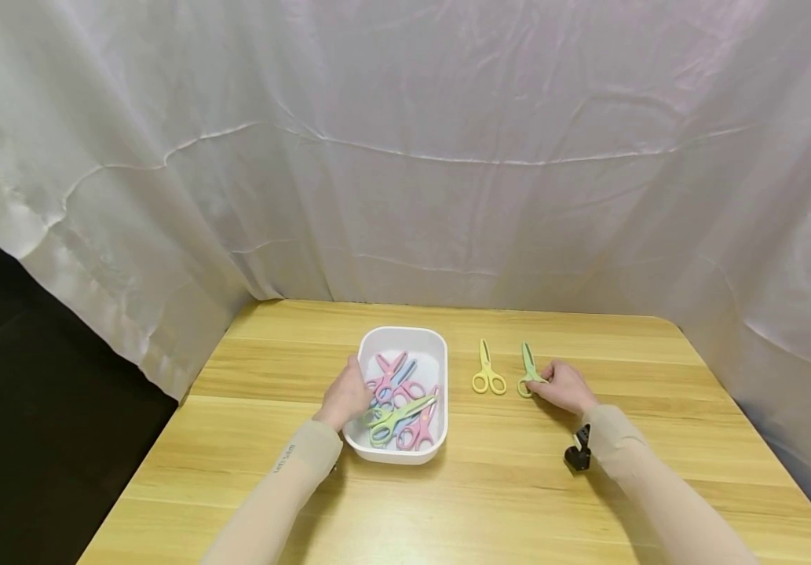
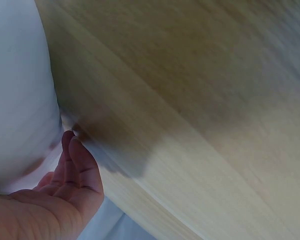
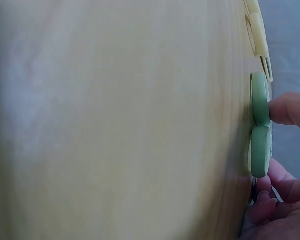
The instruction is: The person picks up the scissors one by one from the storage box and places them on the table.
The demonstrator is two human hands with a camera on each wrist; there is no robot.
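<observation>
A white plastic tub [image 1: 402, 457] stands on the table, holding several pink, blue and green scissors in a loose pile. My left hand [image 1: 347, 395] grips its left wall; in the left wrist view the fingers [image 2: 82, 167] bend against the tub's outer side [image 2: 20, 90]. To the right, a pair of green scissors [image 1: 528, 363] lies with its blades pointing away from me. My right hand [image 1: 566, 386] holds it by the handle loops, thumb and fingertips on the green rings [image 3: 260, 150]. Beside it lies a pair of yellow scissors [image 1: 487, 370], blades also pointing away.
The wooden table [image 1: 504, 502] ends at a pale hanging curtain [image 1: 447, 220] behind and on the right. A dark area [image 1: 38, 408] lies past the table's left edge. A small black device [image 1: 578, 451] sits at my right wrist.
</observation>
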